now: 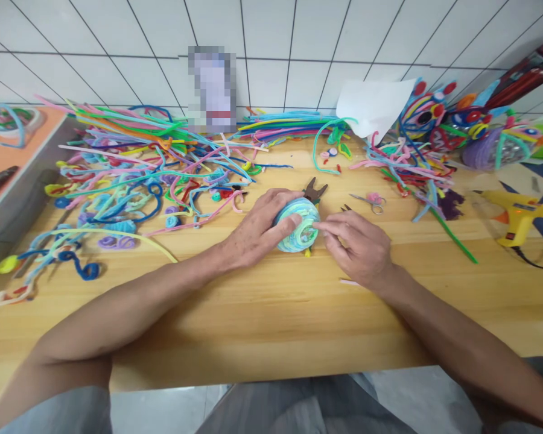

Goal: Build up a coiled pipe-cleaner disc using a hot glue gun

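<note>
- Near the middle of the wooden table (253,319), here's the blue-green ball (306,211), and the left hand (265,226) has it, fingers curled over, thumb across the front!
- Over comes the right hand (362,247), fingertips bunched at the ball's edge; whether they pinch a strand, I can't tell.
- Coils wrap nearly all the visible surface, so that covering looks well along; a small patch amid the green rings may be unfinished, and the underside is hidden.
- Just beyond, the pliers (314,191) lie open-jawed, crowding the ball, partly behind it; dark tool tips (346,208) poke out past the right hand.
- Off to the right, small scissors (376,208), then the yellow glue gun (520,220), well apart.
- Big tangle of fuzzy stems (117,187) on the left; decorated figures (420,114) far right!
</note>
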A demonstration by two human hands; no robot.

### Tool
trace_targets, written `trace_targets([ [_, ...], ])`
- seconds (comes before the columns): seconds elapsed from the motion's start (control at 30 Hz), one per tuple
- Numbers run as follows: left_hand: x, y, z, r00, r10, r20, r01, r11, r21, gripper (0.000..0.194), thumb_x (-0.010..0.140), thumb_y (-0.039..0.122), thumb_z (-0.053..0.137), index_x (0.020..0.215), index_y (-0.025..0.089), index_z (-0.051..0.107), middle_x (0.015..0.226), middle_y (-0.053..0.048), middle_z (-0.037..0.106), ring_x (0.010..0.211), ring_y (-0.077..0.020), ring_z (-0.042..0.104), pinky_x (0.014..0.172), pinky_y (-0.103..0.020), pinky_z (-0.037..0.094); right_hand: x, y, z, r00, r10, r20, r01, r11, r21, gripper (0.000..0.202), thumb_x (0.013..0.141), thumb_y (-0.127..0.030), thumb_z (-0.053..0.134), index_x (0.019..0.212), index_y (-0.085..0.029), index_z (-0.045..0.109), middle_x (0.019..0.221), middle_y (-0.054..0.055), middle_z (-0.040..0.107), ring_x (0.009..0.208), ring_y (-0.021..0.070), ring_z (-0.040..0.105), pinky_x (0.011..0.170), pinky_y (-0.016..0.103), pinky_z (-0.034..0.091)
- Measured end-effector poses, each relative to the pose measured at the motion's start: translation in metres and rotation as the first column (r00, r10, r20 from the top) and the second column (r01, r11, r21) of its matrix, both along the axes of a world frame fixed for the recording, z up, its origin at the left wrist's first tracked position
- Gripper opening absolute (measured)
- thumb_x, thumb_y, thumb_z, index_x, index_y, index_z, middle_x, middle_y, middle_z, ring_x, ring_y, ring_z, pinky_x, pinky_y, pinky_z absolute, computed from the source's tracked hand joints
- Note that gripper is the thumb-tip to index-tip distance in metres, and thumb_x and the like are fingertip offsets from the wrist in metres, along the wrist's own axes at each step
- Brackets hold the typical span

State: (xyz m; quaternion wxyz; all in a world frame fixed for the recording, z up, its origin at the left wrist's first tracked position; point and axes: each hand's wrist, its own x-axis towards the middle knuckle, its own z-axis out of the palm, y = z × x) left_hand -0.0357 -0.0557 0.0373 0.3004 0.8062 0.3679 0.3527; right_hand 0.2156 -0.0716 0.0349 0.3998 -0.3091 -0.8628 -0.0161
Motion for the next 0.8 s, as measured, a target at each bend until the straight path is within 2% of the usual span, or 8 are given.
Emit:
trace_targets([
  [0.27, -0.0017, 0.0047, -0.0036, 0.999, -0.034, -0.024, 0.035, 0.999, 0.020, 0.052, 0.103, 0.046, 0.059, 0.148, 0.021, 0.054, 0.146, -0.015, 0.063, 0.139, -0.0293, 0.058, 0.124, -0.049, 0.046, 0.0013, 0.0004, -0.0011, 1.000, 0.016, -0.020, -0.016, 1.000, -0.003, 0.048, 0.092, -0.001, 0.065, 0.130, -0.028, 0.077, 0.106, 0.003, 0.082, 0.093, 0.0179, 0.078, 0.087, 0.032, 0.066],
  [0.43, -0.0018, 0.0042, -0.0010, 0.999, -0.038, -0.019, 0.038, 0.999, 0.017, 0.049, 0.101, 0.041, 0.060, 0.145, 0.021, 0.054, 0.144, -0.015, 0.064, 0.137, -0.0297, 0.060, 0.123, -0.050, 0.047, 0.0006, 0.0006, -0.0010, 1.000, 0.022, -0.002, -0.022, 0.999, 0.040, 0.045, 0.093, -0.001, 0.064, 0.129, -0.025, 0.076, 0.103, 0.005, 0.081, 0.093, 0.0181, 0.078, 0.086, 0.031, 0.065],
  [0.8, -0.0023, 0.0037, 0.0041, 0.999, -0.034, -0.005, 0.034, 0.999, -0.031, 0.046, 0.103, 0.046, 0.060, 0.140, 0.020, 0.057, 0.138, -0.014, 0.066, 0.131, -0.0288, 0.063, 0.118, -0.047, 0.051, 0.0003, 0.0005, -0.0006, 1.000, 0.014, 0.008, -0.015, 0.999, 0.049, 0.036, 0.094, -0.002, 0.062, 0.121, -0.023, 0.075, 0.102, 0.005, 0.081, 0.092, 0.0179, 0.077, 0.084, 0.030, 0.064],
])
